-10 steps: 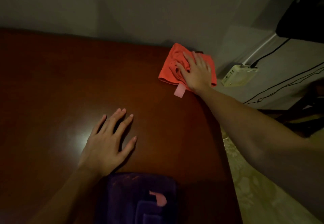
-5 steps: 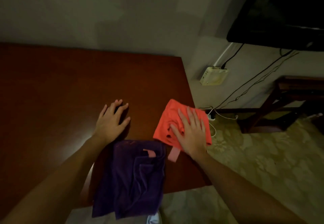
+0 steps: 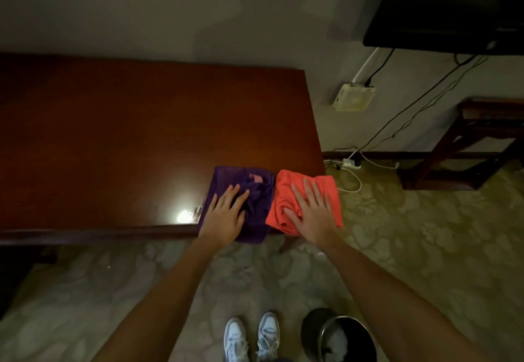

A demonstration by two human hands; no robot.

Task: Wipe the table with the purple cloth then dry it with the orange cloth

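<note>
Two cloths are pressed side by side at the table (image 3: 119, 123) corner. The purple cloth (image 3: 256, 191) is covered by the flat left hand (image 3: 225, 215), the orange cloth (image 3: 279, 205) by the flat right hand (image 3: 312, 214).

a red-brown gloss is noted on the table (image 3: 127, 135). the purple cloth (image 3: 256, 200) bears a pink tag; the orange cloth (image 3: 286, 203) is plain. a pale floral pattern is seen on the carpet (image 3: 425, 234). white shoes (image 3: 251, 336) are recorded.

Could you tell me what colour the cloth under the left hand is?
Purple cloth, seen in the head view.
</note>
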